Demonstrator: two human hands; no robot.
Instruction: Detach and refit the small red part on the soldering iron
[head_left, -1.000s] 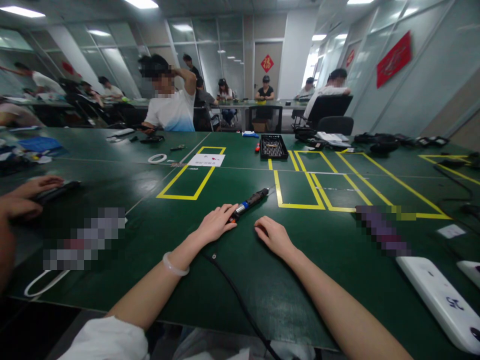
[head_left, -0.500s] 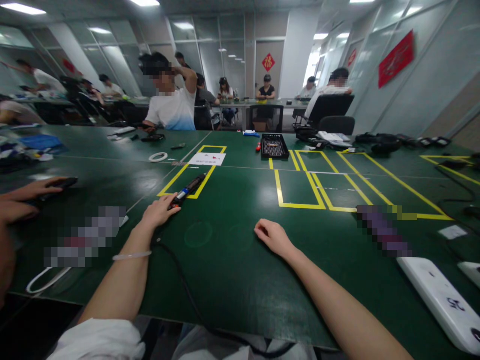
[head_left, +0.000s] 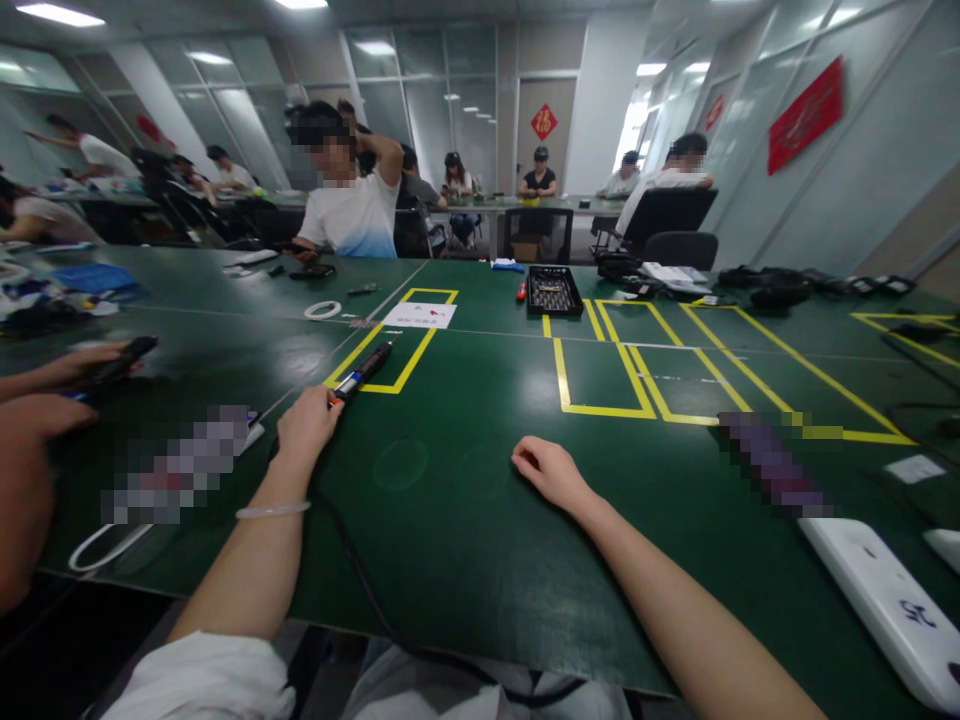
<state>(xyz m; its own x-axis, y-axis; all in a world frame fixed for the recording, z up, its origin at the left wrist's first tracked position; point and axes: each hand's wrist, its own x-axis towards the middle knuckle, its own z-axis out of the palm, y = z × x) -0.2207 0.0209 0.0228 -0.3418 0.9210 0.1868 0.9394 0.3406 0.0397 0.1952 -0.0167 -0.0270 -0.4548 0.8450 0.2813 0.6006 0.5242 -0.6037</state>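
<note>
Left hand (head_left: 307,422) wrapped round black-and-blue cylindrical screwdriver (head_left: 362,373), unreleased; front end over yellow-tape rectangle (head_left: 417,357) ahead. Right hand (head_left: 551,470) half-curled, grip unclear.

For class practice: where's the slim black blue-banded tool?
Head view, left of centre: the tool is in the left hand, tip near the white paper sheet.

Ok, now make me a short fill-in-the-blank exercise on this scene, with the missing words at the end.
1. The person's hand around the screwdriver-like tool is the ____ one.
2. The other hand lies on a table whose top is ____.
3. The tape outlining rectangles there is ____.
4. The tray next to a small red object is ____.

Missing words: left; green; yellow; black.
</note>
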